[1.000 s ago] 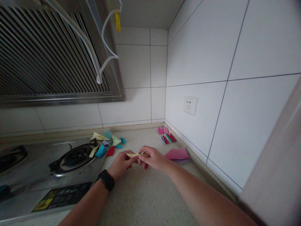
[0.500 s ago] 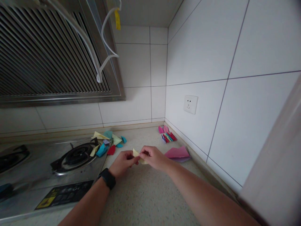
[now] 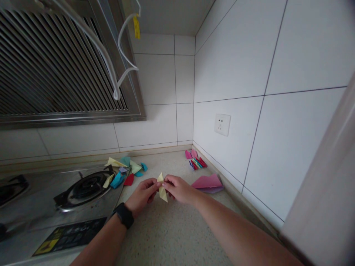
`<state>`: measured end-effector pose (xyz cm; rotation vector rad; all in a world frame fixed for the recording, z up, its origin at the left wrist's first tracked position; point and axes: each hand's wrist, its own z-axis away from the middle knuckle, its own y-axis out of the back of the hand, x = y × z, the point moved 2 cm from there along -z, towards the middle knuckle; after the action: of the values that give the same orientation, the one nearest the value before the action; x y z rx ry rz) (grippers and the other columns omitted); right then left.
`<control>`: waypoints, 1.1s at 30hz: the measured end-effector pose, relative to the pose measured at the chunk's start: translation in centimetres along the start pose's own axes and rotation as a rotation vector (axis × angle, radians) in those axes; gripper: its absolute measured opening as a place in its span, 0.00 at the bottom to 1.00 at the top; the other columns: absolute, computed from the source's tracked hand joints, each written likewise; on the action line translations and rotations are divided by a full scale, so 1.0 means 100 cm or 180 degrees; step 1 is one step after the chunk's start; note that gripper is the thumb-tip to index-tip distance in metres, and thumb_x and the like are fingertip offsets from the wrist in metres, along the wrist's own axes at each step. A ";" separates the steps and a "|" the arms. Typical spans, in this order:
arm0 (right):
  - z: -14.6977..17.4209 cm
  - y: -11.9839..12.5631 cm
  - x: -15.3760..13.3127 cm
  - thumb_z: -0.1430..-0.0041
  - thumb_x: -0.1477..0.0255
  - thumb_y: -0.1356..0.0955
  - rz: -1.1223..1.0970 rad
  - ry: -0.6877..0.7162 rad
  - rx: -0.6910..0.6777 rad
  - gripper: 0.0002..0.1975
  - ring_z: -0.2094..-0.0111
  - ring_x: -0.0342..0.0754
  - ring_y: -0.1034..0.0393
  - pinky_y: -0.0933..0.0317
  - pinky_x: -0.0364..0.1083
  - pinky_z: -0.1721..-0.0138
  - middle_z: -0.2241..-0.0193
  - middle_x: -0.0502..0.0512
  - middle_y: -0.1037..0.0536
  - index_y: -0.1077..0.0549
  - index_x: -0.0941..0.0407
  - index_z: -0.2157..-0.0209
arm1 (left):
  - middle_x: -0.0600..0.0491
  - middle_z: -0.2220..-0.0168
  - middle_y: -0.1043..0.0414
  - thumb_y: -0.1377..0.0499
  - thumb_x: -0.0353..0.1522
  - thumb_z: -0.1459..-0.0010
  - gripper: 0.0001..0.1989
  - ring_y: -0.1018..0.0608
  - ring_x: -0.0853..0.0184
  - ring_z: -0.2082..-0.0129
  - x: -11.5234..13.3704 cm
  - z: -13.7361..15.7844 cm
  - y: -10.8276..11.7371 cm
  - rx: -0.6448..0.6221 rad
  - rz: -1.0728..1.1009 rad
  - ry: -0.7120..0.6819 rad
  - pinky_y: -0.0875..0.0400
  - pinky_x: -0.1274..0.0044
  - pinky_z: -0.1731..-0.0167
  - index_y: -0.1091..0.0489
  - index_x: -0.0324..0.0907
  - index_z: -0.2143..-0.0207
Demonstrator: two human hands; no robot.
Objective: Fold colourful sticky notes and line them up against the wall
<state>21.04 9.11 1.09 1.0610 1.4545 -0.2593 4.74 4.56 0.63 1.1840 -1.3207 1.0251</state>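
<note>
A pale yellow folded paper (image 3: 163, 193) is pinched between both hands above the speckled countertop (image 3: 172, 232). Its pointed ends stick out above and below the fingers. My left hand (image 3: 144, 192), with a black watch on the wrist, grips its left edge between thumb and fingers. From the other side, my right hand (image 3: 179, 189) holds the right edge; some of its fingers are hidden behind the paper. Just beyond the right hand lies a pink folded paper (image 3: 208, 181), the nearest thing to it.
Several colored folded papers lie at the left, partly on the gas stove (image 3: 83, 221), among them a red paper (image 3: 129, 180) and a blue paper (image 3: 118, 179). Small folded pieces (image 3: 198, 163) sit in a row near the corner. A range hood (image 3: 69, 74) hangs above.
The yellow paper has turned more upright and shows more of its length between my hands. My fingers have shifted along its edges. The view has moved slightly.
</note>
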 end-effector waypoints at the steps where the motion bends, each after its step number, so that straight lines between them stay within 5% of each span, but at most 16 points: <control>1: 0.000 0.000 0.000 0.36 0.61 0.39 -0.0042 -0.0010 -0.0027 0.12 0.80 0.39 0.39 0.45 0.37 0.80 0.77 0.47 0.33 0.34 0.55 0.66 | 0.62 0.81 0.46 0.41 0.47 0.46 0.19 0.44 0.78 0.84 0.000 0.000 0.000 -0.0002 0.0044 0.0000 0.52 0.84 0.85 0.38 0.41 0.71; 18: -0.004 0.002 0.003 0.36 0.63 0.39 -0.0161 0.0021 0.0155 0.11 0.79 0.39 0.38 0.46 0.36 0.80 0.78 0.47 0.33 0.35 0.56 0.69 | 0.57 0.76 0.36 0.41 0.46 0.45 0.18 0.35 0.74 0.78 0.002 0.002 -0.002 -0.0152 0.0094 0.0059 0.44 0.85 0.83 0.36 0.39 0.69; 33: -0.003 -0.002 -0.003 0.38 0.57 0.38 -0.0818 -0.0184 -0.0324 0.16 0.80 0.40 0.36 0.43 0.38 0.82 0.77 0.49 0.30 0.34 0.57 0.65 | 0.57 0.77 0.34 0.38 0.43 0.46 0.17 0.38 0.78 0.82 -0.001 0.002 0.002 -0.0273 0.0322 -0.0060 0.46 0.84 0.82 0.35 0.38 0.70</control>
<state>20.67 9.04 1.29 0.7781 1.5353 -0.3913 4.52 4.36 0.49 1.0738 -1.4376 1.0211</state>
